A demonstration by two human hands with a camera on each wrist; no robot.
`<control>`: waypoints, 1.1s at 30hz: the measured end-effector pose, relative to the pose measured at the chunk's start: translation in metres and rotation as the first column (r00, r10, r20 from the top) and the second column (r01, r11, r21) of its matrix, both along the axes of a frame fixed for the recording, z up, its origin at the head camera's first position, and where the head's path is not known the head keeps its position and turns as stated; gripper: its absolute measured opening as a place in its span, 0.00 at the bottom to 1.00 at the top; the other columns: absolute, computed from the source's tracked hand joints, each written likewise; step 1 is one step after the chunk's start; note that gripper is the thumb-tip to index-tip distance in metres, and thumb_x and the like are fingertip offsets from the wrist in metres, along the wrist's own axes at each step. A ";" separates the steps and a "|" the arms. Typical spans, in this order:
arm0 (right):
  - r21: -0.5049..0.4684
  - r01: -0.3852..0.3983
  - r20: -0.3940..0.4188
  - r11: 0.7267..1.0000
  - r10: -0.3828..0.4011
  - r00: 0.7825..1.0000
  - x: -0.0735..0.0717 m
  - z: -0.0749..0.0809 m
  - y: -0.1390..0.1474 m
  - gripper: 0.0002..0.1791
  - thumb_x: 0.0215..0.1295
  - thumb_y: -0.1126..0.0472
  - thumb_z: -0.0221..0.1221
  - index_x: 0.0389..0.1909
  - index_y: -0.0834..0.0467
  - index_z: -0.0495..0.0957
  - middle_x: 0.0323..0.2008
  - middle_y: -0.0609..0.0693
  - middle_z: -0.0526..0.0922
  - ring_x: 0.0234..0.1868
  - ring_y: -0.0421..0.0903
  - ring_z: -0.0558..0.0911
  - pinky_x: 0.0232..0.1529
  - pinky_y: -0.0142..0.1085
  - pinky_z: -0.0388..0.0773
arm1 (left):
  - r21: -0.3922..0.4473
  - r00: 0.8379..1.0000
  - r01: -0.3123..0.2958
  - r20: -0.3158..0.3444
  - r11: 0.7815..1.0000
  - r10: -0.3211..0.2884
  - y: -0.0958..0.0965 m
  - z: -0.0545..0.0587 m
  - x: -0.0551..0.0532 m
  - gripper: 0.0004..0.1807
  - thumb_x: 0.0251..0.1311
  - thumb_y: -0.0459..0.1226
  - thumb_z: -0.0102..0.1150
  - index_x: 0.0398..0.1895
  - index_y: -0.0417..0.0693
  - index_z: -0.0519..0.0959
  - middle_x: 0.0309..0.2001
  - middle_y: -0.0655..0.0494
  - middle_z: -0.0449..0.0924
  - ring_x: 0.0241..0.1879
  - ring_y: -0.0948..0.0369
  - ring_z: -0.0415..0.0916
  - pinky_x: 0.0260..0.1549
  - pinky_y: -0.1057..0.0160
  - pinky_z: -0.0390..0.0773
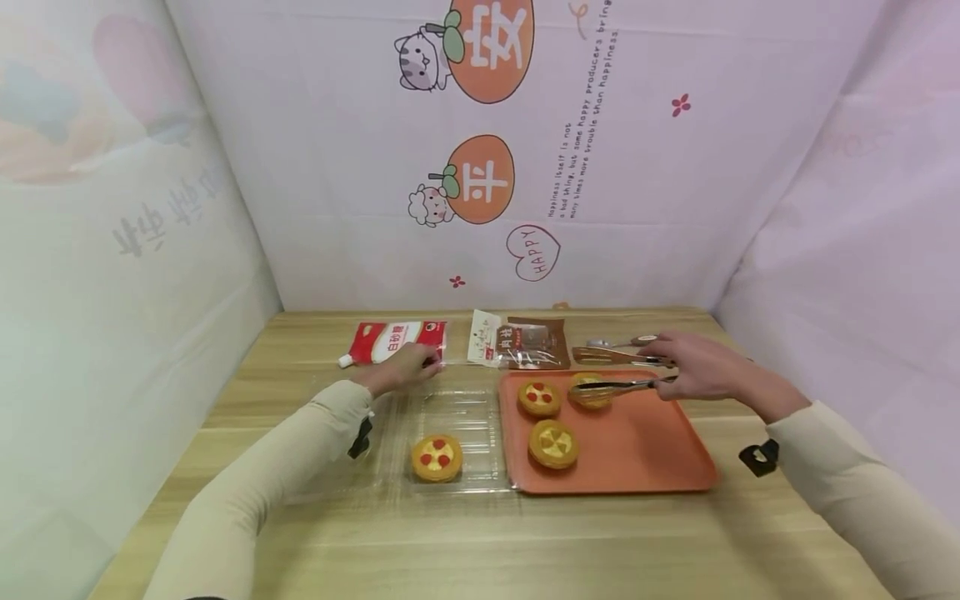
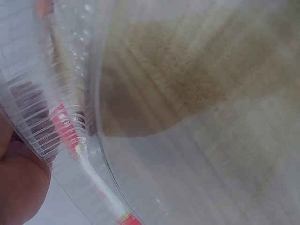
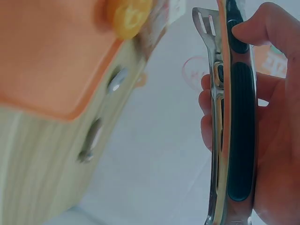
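Observation:
My right hand grips metal tongs with dark grip inserts; in the right wrist view the thumb presses one arm and the fingers wrap the other. The tong arms stand apart, the nearer one over a tart at the back of the orange tray. Beside it on the tray lie a red-dotted tart and a yellow-topped tart. My left hand pinches the back edge of a clear plastic container. Inside the container sits another red-dotted tart.
Behind my left hand lies a red and white pouch. A brown packet and a small white packet lie behind the tray. A metal utensil rests on the wooden table. Printed cloth walls enclose the back and sides.

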State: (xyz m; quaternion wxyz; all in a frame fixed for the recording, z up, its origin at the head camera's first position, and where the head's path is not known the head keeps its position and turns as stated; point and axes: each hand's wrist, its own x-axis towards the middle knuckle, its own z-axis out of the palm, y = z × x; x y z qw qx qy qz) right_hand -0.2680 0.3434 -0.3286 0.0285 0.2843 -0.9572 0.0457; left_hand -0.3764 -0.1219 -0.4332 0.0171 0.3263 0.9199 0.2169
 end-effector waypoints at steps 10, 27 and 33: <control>0.023 0.106 0.041 0.994 -0.107 0.993 0.003 -0.017 0.033 0.29 0.52 0.54 0.70 0.55 0.63 0.84 0.41 0.53 0.83 0.35 0.44 0.77 0.33 0.40 0.73 | -0.003 1.000 -0.003 -0.014 1.000 0.003 -0.003 0.001 0.000 0.08 0.71 0.34 0.60 0.34 0.39 0.80 0.29 0.51 0.80 0.29 0.62 0.71 0.34 0.67 0.73; 0.017 0.125 0.167 0.992 -0.126 0.978 -0.010 -0.051 0.043 0.28 0.52 0.54 0.70 0.53 0.66 0.83 0.42 0.56 0.83 0.37 0.47 0.80 0.37 0.42 0.78 | 0.032 0.997 0.028 -0.066 0.999 -0.026 -0.003 -0.005 -0.006 0.11 0.70 0.33 0.60 0.27 0.40 0.77 0.23 0.55 0.73 0.25 0.64 0.66 0.30 0.68 0.68; 0.025 0.125 0.185 0.992 -0.128 0.974 -0.017 -0.057 0.035 0.30 0.52 0.54 0.69 0.54 0.66 0.82 0.44 0.56 0.83 0.37 0.45 0.78 0.38 0.42 0.77 | 0.026 0.999 0.024 -0.049 0.999 -0.023 -0.002 -0.006 -0.006 0.11 0.71 0.34 0.60 0.29 0.39 0.79 0.24 0.52 0.76 0.26 0.64 0.67 0.30 0.68 0.69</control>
